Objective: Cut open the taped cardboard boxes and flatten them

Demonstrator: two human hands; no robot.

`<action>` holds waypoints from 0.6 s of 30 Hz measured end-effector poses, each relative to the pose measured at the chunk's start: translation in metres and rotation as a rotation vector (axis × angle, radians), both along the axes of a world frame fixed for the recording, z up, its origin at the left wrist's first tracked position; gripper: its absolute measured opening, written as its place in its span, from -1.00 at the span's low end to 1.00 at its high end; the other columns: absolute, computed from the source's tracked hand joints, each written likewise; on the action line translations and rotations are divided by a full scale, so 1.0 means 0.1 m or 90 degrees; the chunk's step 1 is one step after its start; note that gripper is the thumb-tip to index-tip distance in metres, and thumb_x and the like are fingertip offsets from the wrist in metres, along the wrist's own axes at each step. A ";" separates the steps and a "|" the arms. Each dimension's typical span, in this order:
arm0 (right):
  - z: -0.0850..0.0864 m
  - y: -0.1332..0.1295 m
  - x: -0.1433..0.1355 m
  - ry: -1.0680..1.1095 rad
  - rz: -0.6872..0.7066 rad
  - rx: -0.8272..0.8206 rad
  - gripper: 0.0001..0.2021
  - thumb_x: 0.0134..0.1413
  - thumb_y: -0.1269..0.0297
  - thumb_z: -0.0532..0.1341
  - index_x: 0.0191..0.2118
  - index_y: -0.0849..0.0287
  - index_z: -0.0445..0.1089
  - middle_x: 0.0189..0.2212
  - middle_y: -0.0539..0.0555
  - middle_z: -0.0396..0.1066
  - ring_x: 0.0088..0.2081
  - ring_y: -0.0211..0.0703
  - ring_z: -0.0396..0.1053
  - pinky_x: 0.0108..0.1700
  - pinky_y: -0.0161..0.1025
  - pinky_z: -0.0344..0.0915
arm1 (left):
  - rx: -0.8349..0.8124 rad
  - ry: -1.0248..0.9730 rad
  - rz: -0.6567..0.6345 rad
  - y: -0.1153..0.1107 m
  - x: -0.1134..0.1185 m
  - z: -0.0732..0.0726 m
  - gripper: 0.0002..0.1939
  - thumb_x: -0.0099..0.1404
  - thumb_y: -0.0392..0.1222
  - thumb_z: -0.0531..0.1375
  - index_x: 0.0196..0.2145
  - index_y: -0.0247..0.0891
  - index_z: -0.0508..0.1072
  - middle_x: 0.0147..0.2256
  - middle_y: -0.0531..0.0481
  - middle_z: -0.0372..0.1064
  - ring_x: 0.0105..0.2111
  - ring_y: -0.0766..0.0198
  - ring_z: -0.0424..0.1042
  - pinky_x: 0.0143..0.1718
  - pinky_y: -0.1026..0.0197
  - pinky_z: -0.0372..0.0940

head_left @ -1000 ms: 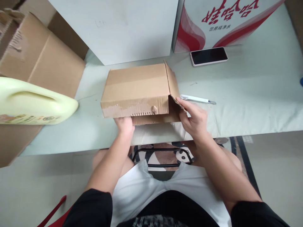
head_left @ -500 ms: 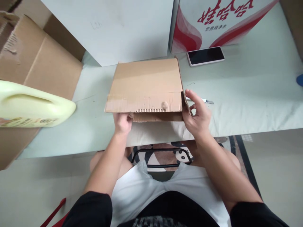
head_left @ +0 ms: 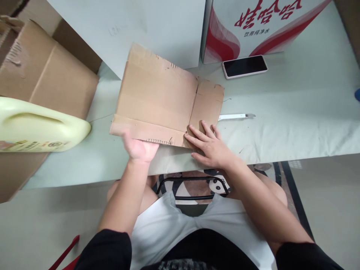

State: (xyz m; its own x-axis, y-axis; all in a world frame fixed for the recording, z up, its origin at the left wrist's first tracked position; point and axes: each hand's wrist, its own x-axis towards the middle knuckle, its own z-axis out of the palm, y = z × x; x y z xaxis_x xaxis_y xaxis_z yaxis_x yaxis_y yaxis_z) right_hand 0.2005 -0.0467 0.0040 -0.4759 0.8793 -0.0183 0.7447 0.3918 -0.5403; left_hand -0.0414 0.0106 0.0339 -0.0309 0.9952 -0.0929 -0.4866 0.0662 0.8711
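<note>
A creased piece of brown cardboard lies tilted over the table, its flaps spread outward. My left hand supports its near left edge from below; the thumb rests near the edge and the other fingers are hidden under the board. With fingers spread, my right hand lies flat on the near right corner, by the fold of the side flap. Just right of the flap is a white utility knife on the cloth, its handle end partly covered by the cardboard.
A phone lies before a red and white carton. A large white box stands behind the cardboard. At left are a pale yellow bottle and a big brown box. The pale green cloth-covered table ends near my knees.
The cardboard has been opened out from its folded shape and turned, with its side flap now lying flat. My right hand has moved from gripping its edge to lying on it.
</note>
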 end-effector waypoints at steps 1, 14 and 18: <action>-0.02 0.01 -0.01 0.016 -0.008 0.012 -0.36 0.29 0.00 0.20 0.45 -0.14 0.24 0.54 0.06 0.08 0.58 0.49 -0.18 0.45 0.67 -0.16 | -0.029 0.026 0.019 0.02 -0.03 -0.04 -0.35 0.11 0.27 0.39 0.07 -0.11 0.50 0.15 -0.17 0.50 0.41 -0.14 0.26 0.38 -0.18 0.31; 0.15 -0.11 0.43 0.649 -0.385 -0.214 -0.29 0.03 -0.21 0.41 0.23 0.06 0.42 -0.07 0.21 0.67 0.01 0.22 0.64 0.02 0.18 0.64 | -0.086 -0.020 -0.058 0.12 -0.28 -0.10 -0.52 0.01 0.16 0.48 -0.15 -0.08 0.62 -0.05 -0.09 0.62 0.20 -0.15 0.50 0.21 -0.21 0.49; 0.34 -0.47 1.18 0.629 -0.669 0.126 -0.54 -0.03 -0.04 0.49 -0.02 -0.01 0.54 -0.18 0.12 0.66 -0.13 0.20 0.65 -0.10 0.18 0.64 | -0.124 -0.076 -0.242 0.09 -0.26 -0.08 -0.33 0.03 0.23 0.44 0.09 -0.01 0.56 0.07 -0.10 0.57 0.06 -0.10 0.58 0.03 -0.16 0.55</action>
State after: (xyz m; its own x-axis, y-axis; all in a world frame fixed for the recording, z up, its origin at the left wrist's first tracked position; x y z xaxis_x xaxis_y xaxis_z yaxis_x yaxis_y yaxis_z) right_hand 0.3186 -0.0938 0.0377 0.6294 0.7719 0.0892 0.0930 0.0392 -0.9949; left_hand -0.0674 0.0197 0.0264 0.3556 0.8973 -0.2613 -0.4923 0.4175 0.7638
